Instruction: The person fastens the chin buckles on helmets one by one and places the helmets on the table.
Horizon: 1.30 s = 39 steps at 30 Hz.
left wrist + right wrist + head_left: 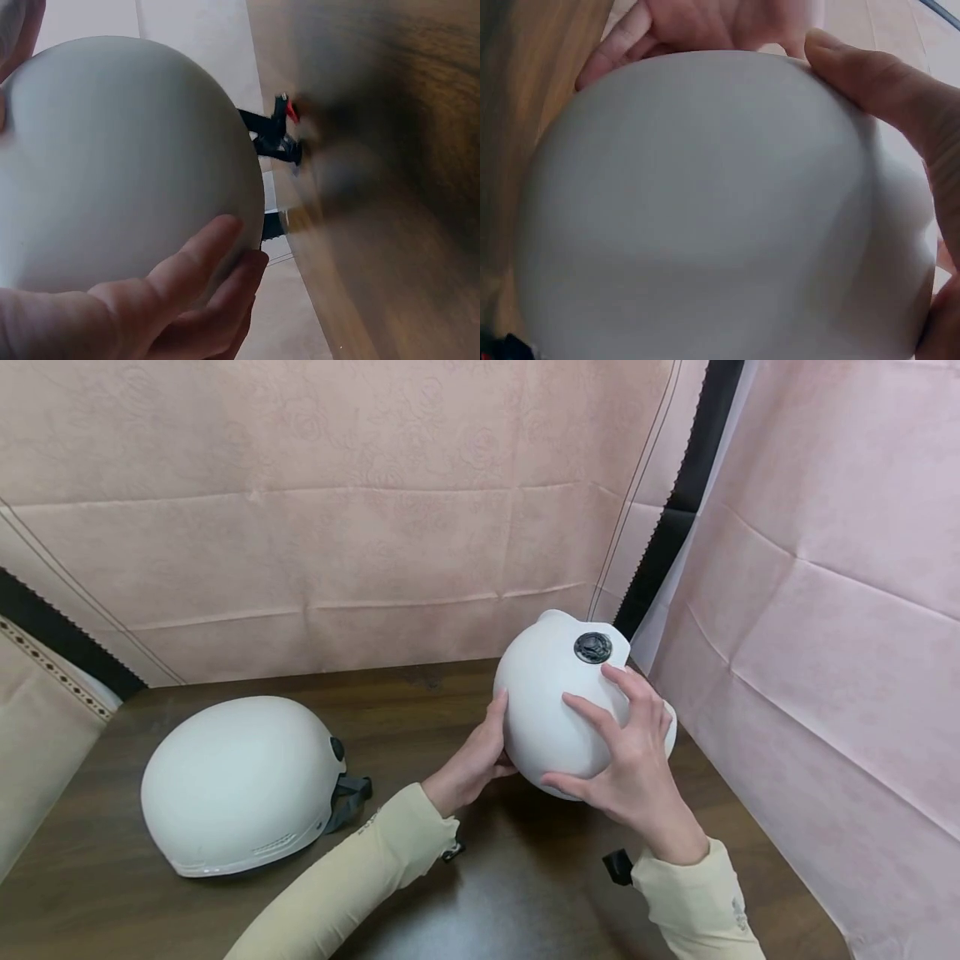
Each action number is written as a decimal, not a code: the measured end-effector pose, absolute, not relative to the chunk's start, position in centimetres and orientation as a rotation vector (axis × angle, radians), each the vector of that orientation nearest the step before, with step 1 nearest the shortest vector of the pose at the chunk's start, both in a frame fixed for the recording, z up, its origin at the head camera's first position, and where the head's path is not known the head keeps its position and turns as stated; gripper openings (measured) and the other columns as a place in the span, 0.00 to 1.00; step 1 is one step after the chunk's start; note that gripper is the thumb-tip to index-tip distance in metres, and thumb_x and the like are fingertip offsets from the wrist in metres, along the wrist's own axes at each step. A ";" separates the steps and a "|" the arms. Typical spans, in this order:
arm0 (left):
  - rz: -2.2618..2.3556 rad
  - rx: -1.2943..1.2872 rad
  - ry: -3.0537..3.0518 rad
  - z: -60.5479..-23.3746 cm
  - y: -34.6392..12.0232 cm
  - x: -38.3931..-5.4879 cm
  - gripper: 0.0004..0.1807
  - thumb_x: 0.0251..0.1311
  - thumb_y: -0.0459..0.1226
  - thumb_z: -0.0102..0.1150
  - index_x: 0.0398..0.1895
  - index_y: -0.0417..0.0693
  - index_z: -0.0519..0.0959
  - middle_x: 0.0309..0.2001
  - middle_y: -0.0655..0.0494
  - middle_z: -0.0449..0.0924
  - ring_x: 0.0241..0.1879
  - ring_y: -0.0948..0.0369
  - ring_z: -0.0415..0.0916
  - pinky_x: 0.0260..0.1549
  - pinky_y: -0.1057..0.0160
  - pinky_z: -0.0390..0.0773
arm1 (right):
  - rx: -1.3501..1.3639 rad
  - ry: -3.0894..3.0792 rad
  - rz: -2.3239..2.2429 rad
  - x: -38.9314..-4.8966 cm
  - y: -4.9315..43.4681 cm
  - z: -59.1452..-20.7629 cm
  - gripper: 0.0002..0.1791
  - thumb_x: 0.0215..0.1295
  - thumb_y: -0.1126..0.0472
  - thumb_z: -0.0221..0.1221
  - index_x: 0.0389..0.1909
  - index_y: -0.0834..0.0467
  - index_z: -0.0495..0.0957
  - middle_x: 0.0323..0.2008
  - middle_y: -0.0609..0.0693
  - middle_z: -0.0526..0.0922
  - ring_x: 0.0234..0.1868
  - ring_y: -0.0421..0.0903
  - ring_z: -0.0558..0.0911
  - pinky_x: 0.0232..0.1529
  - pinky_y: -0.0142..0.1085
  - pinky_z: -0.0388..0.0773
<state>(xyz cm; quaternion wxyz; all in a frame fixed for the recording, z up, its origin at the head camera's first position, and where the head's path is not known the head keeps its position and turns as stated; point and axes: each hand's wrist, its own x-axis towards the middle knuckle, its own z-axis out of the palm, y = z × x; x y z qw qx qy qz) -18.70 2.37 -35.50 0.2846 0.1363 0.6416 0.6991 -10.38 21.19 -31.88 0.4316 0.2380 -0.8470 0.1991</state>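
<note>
A white helmet (543,727) is held up and tilted between both hands, its round shell facing me and a black round vent (592,647) near its upper right. My left hand (472,760) grips the helmet's left side, thumb on the shell and fingers passing underneath. With fingers spread, my right hand (637,760) holds the shell from the right. Dark chin straps (274,139) with a red buckle part (292,112) hang below the helmet in the left wrist view. The helmet's inside is hidden.
A second white helmet (240,777) sits on the brown wooden table (390,710) at the left, its dark strap (348,802) lying toward the middle. Pink cloth walls (375,543) stand behind the table and along its right side.
</note>
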 end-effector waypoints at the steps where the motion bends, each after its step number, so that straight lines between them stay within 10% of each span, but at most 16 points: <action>1: 1.873 0.367 1.716 -35.4 2.3 -18.7 0.49 0.58 0.75 0.27 0.77 0.60 0.45 0.68 0.46 0.56 0.62 0.46 0.65 0.57 0.39 0.67 | 0.602 -2.112 0.478 -10.4 21.1 -31.9 0.49 0.22 0.44 0.81 0.56 0.51 0.78 0.66 0.65 0.60 0.68 0.65 0.56 0.54 0.59 0.51; 39: 1.971 0.314 1.804 -33.1 0.6 -19.3 0.33 0.70 0.61 0.34 0.68 0.52 0.63 0.62 0.50 0.66 0.56 0.50 0.70 0.56 0.46 0.71 | 0.808 -2.216 -0.117 -10.5 19.4 -34.3 0.48 0.26 0.48 0.81 0.57 0.49 0.76 0.68 0.63 0.60 0.68 0.71 0.56 0.53 0.58 0.57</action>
